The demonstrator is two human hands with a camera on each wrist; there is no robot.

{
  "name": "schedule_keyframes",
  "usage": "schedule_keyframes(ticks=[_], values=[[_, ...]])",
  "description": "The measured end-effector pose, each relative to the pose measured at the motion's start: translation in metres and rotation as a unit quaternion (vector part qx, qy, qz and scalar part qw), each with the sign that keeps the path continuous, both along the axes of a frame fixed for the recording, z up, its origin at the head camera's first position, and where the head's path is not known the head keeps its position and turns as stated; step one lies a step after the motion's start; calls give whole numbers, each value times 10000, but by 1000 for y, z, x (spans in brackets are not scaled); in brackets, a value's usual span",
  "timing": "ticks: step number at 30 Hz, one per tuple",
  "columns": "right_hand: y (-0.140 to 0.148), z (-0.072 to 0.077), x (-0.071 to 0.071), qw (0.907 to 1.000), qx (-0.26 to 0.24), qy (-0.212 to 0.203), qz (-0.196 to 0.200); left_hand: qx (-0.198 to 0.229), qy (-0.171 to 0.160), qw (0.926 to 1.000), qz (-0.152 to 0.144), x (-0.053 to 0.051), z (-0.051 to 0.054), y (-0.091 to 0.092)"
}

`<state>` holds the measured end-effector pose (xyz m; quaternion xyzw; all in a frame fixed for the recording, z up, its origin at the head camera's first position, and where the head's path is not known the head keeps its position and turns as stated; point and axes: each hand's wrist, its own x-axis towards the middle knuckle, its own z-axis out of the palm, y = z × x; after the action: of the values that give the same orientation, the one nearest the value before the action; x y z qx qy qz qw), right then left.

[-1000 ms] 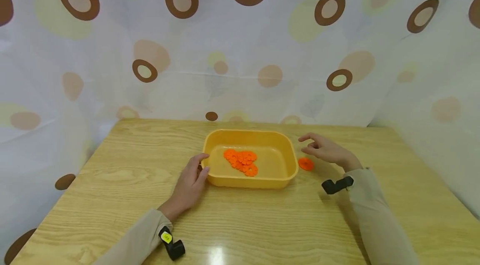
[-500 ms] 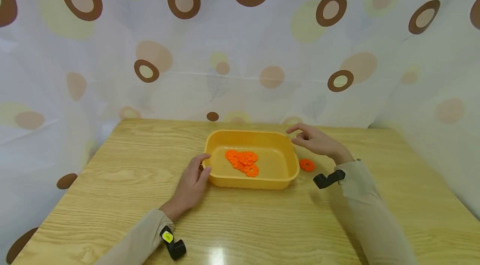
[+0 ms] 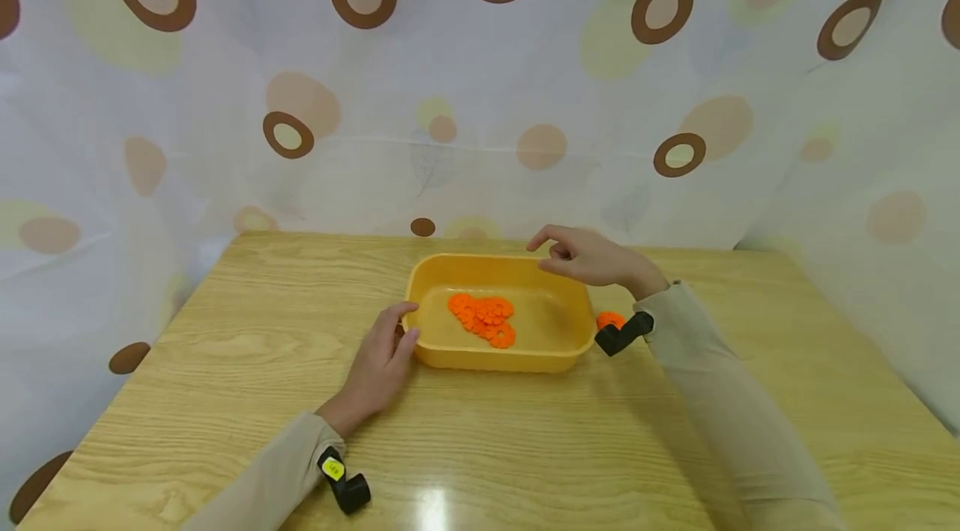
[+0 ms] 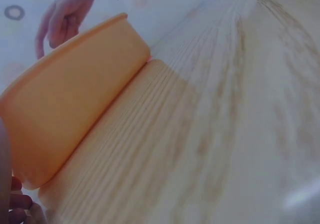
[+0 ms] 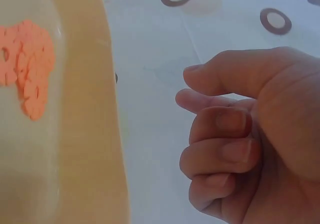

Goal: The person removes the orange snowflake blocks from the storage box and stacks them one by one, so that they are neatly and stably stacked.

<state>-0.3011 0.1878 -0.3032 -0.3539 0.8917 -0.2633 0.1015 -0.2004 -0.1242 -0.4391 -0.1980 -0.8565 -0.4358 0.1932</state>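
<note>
A yellow plastic basin (image 3: 495, 360) stands on the table, with several orange notched discs (image 3: 483, 318) piled in its left half. My left hand (image 3: 377, 364) holds the basin's left end, a finger over the rim and the thumb at its front corner. Above the far right corner hovers my right hand (image 3: 588, 254), with nothing in it. In the right wrist view its thumb and index finger stand apart, while the other fingers are curled toward the palm. Another orange disc (image 3: 611, 319) lies on the table right of the basin, partly covered by the right wrist's camera.
The wooden table (image 3: 480, 439) reaches back to a patterned cloth (image 3: 480, 189), which also hangs along both sides. Black cameras sit on both wrists, the left camera (image 3: 351, 491) over the table in front.
My right hand has moved left and away, from above the loose disc to above the basin's far right corner. The left hand, basin and piled discs have stayed in place.
</note>
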Motion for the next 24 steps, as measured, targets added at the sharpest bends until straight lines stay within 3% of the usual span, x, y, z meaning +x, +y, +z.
schedule_keyframes(ticks=[5, 12, 19, 24], values=[[-20, 5, -1, 9990, 209, -299, 242, 18, 0, 10000, -13, 0, 1, 0], [-34, 0, -4, 9954, 383, -542, 689, 7, 15, 10000, 34, 1, 0, 0], [-40, -4, -6, 9948, 511, -560, 683, 12, -54, 10000, -4, 0, -2, 0], [-43, -11, -12, 9907, 607, -890, 831, 26, -12, 10000, 28, -1, -2, 0]])
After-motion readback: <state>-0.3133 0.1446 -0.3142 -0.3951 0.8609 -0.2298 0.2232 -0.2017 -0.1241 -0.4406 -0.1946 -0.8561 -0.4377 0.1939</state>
